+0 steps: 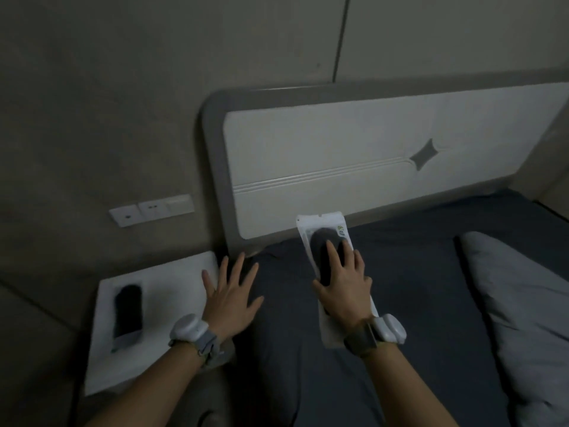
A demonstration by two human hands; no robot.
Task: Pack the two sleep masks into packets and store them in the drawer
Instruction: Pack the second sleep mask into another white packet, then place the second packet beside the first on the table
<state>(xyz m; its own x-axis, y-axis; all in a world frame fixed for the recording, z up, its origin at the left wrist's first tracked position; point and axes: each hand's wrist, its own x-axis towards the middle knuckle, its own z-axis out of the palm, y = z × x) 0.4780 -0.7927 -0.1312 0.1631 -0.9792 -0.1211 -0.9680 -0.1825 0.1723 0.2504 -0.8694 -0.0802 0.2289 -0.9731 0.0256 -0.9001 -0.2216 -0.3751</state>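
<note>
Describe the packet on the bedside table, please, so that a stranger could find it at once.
Left of the grey-framed headboard stands a white bedside table. On its left part lies a clear packet with a dark sleep mask inside. Unlike the other packet, which lies on the dark bed sheet under the right hand, no hand touches it.

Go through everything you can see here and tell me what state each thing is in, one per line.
Packet on the bed: lying flat on the dark sheet, a dark sleep mask showing inside.
Right hand: palm down, pressing on that packet.
Left hand: open, fingers spread, holding nothing.
Packet on the nightstand: lying flat, dark mask inside, untouched.
Nightstand: top visible; drawer not in view.
Pillow: lying on the bed.
</note>
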